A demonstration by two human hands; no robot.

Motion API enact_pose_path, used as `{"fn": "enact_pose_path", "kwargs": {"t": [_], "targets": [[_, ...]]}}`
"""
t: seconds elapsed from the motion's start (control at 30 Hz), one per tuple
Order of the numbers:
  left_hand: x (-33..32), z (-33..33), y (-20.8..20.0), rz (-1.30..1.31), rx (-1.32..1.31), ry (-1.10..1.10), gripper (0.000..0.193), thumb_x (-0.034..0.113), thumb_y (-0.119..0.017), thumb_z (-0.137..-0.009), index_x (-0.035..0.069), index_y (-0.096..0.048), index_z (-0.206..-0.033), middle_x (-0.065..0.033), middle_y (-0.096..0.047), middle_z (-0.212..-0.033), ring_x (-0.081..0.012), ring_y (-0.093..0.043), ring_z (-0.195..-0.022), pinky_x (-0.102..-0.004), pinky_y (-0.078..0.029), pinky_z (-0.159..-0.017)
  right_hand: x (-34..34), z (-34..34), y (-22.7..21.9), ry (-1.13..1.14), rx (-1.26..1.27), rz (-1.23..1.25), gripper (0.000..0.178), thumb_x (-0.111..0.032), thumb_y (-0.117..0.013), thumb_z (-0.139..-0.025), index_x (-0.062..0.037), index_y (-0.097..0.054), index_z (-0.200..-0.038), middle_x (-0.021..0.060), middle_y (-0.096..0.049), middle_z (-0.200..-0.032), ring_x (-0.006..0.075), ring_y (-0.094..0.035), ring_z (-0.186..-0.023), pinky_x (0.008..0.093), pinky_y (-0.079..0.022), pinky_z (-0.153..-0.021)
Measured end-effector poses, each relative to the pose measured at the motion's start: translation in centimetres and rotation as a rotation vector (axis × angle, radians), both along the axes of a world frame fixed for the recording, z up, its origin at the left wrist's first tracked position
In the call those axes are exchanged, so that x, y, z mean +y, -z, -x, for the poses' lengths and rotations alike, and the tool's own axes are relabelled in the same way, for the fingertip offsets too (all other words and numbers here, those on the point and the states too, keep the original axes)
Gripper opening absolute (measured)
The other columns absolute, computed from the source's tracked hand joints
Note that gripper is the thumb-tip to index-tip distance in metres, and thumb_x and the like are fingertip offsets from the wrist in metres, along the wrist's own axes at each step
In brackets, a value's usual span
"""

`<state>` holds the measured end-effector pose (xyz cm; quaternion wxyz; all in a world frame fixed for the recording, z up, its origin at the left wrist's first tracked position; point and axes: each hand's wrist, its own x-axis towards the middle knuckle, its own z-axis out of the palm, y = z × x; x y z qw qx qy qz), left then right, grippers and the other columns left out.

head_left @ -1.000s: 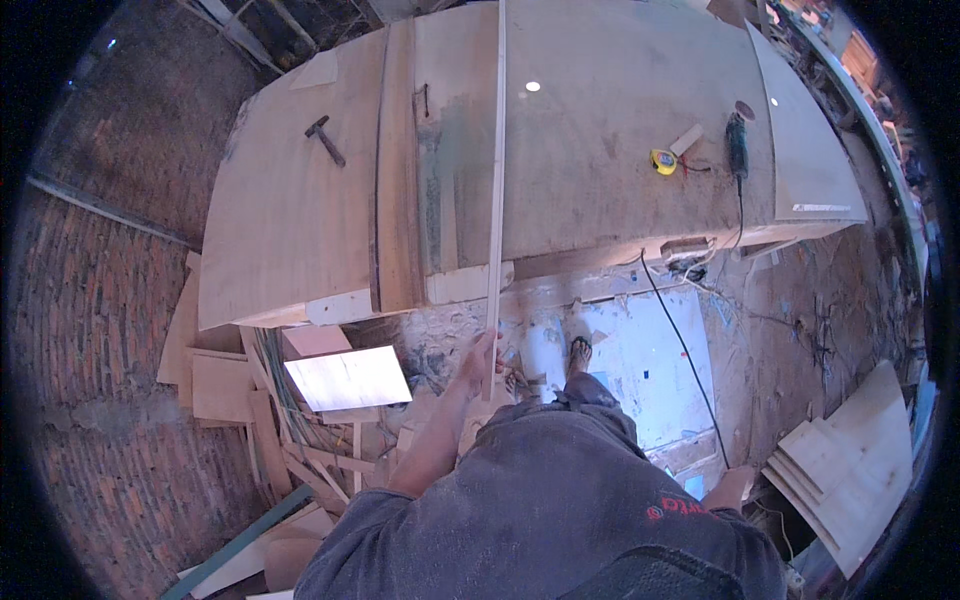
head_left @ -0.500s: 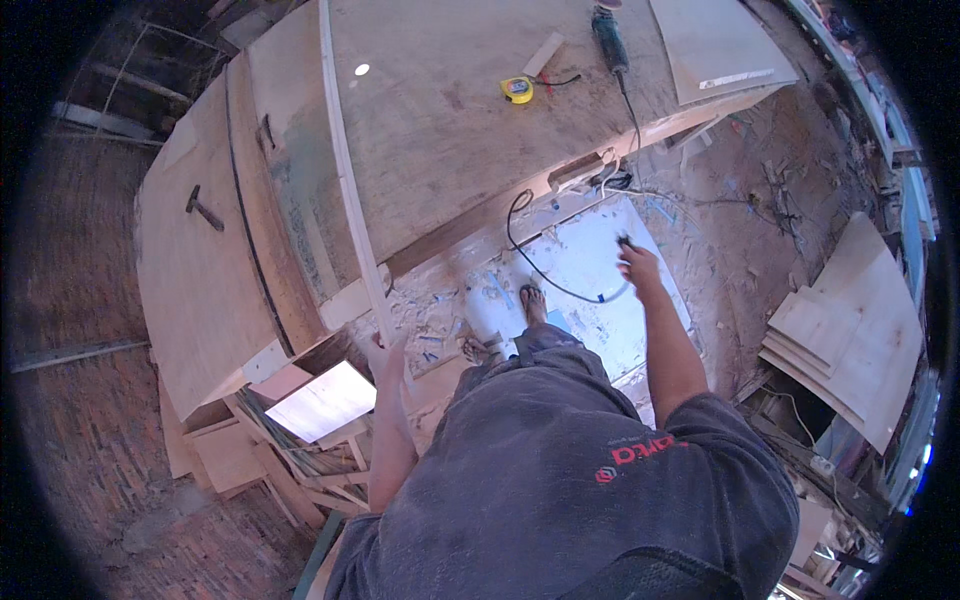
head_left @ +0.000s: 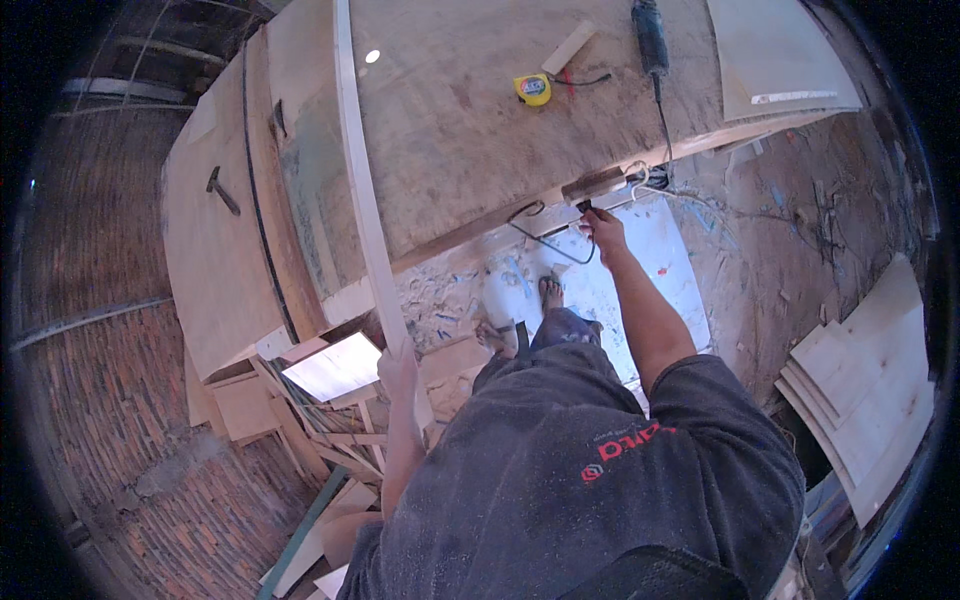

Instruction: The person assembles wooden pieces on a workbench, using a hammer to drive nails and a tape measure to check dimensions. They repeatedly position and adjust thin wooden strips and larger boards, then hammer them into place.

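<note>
My left hand (head_left: 397, 370) is closed around the near end of a long, pale wooden strip (head_left: 362, 190), which lies across the workbench (head_left: 450, 150) and sticks out past its near edge. At the bench's front edge, my right hand (head_left: 606, 238) pinches a small black plug (head_left: 584, 206). A black cable (head_left: 560, 250) hangs in a loop beside that hand. Just beyond the plug, a dark recess (head_left: 597, 186) shows in the bench front, with pale wires to its right. Whether the plug touches anything there, I cannot tell.
On the bench lie a yellow tape measure (head_left: 534, 90), a corded power tool (head_left: 650, 40), a small wood block (head_left: 569, 46) and a hammer (head_left: 222, 190). Stacked plywood pieces (head_left: 865, 390) stand at the right. Offcuts (head_left: 330, 440) lean below left. Scraps litter the floor.
My right hand has moved forward and left with the plug, from above the white floor panel to the bench's front edge. My left hand stays on the wooden strip. The view has shifted slightly.
</note>
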<state>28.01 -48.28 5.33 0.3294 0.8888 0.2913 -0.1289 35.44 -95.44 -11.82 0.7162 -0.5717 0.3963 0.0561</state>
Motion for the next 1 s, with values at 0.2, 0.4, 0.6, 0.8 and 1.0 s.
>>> {"fn": "enact_pose_path", "kwargs": {"t": [0.2, 0.4, 0.6, 0.8, 1.0], "targets": [[0.8, 3.1, 3.8, -0.123, -0.178, 0.234, 0.039, 0.038, -0.068, -0.091, -0.002, -0.071, -0.093, -0.0129, -0.069, -0.071, -0.0247, -0.068, -0.064, -0.0392, -0.054, -0.067, -2.0, 1.6, 6.4, -0.181, -0.074, 0.358, 0.021, -0.024, -0.062, -0.09, -0.007, -0.074, -0.093, 0.0053, -0.071, -0.079, 0.017, -0.066, -0.07, 0.0326, -0.047, -0.058], [-2.0, 3.4, -1.0, 0.081, -0.06, 0.092, 0.037, 0.035, -0.069, -0.091, -0.002, -0.071, -0.095, -0.0127, -0.069, -0.071, -0.0247, -0.068, -0.066, -0.0395, -0.054, -0.067, -1.0, -1.9, 0.0, 0.035, -0.021, -0.051, 0.023, -0.024, -0.067, -0.093, -0.0011, -0.071, -0.099, 0.0081, -0.071, -0.083, 0.0175, -0.067, -0.066, 0.03, -0.049, -0.056], [0.4, 3.0, 2.8, 0.067, -0.181, 0.171, 0.033, 0.03, -0.071, -0.09, -0.002, -0.071, -0.099, -0.0106, -0.068, -0.072, -0.0227, -0.069, -0.069, -0.0385, -0.054, -0.066, -1.0, -2.9, -1.2, 0.087, -0.031, -0.131, 0.017, -0.011, -0.067, -0.089, 0.0044, -0.07, -0.097, 0.0119, -0.07, -0.081, 0.0203, -0.067, -0.065, 0.0342, -0.053, -0.058], [1.3, 5.8, -1.9, 0.254, 0.0, 0.029, 0.046, 0.042, -0.071, -0.091, -0.001, -0.071, -0.108, -0.0099, -0.072, -0.079, -0.0202, -0.069, -0.07, -0.0372, -0.053, -0.064, -2.6, -5.3, -13.0, -0.952, 0.331, 0.924, 0.048, -0.043, -0.066, -0.085, -0.0008, -0.075, -0.105, 0.0258, -0.072, -0.107, 0.0405, -0.069, -0.103, 0.0499, -0.054, -0.09], [8.4, 15.3, 0.1, 0.617, 0.365, -0.394, 0.038, 0.034, -0.074, -0.091, 0.002, -0.071, -0.11, -0.004, -0.071, -0.08, -0.0174, -0.067, -0.069, -0.0324, -0.052, -0.063, 11.2, -6.4, -15.3, -1.123, -0.397, 0.566, 0.043, -0.037, -0.069, -0.09, -0.0004, -0.072, -0.113, 0.0219, -0.074, -0.106, 0.0344, -0.071, -0.1, 0.0425, -0.055, -0.089]]}}
